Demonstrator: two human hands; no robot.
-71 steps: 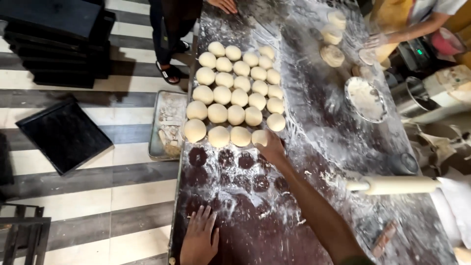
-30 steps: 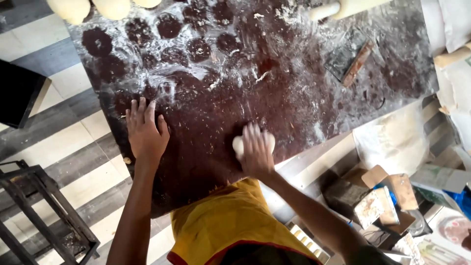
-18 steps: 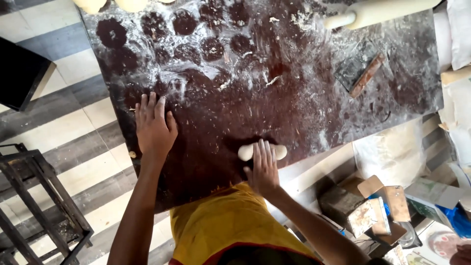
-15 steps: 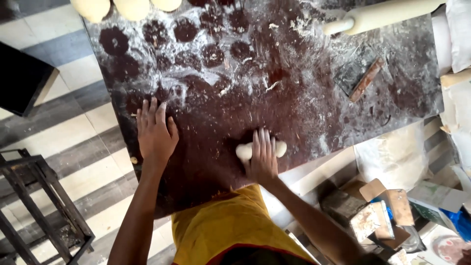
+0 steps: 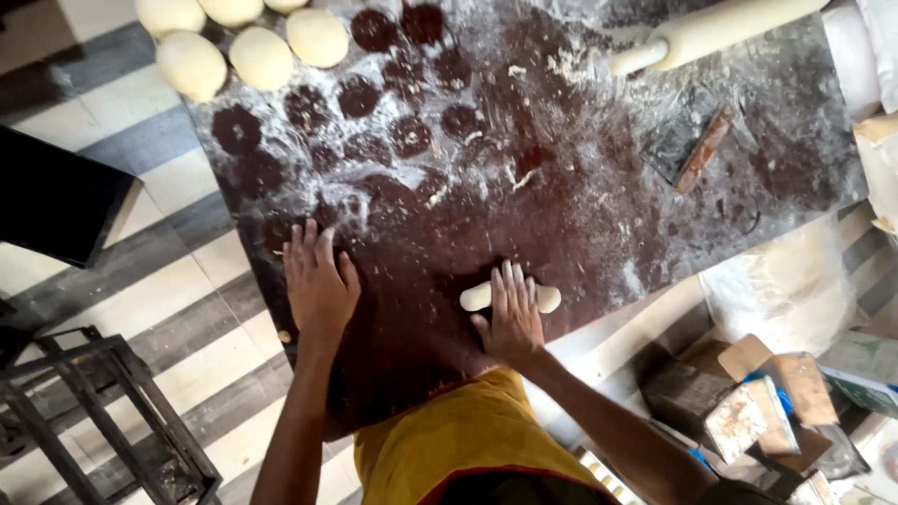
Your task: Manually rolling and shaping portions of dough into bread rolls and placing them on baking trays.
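Note:
My right hand (image 5: 512,313) lies flat, fingers spread, on top of a short pale roll of dough (image 5: 477,297) near the front edge of the dark, flour-dusted worktop (image 5: 561,206). The roll's two ends stick out on either side of my palm. My left hand (image 5: 318,281) rests flat and empty on the worktop to the left, fingers apart, touching no dough.
Several round dough balls (image 5: 262,56) sit at the far left corner, with round bare marks in the flour beside them. A wooden rolling pin (image 5: 711,33) and a scraper (image 5: 703,150) lie at the far right. Black trays (image 5: 56,201), a metal rack (image 5: 103,411) and boxes (image 5: 739,402) surround the table.
My right hand took a dough ball from the rows, set it near the front edge and has pressed it from a round lump into a short roll. My left hand stayed flat.

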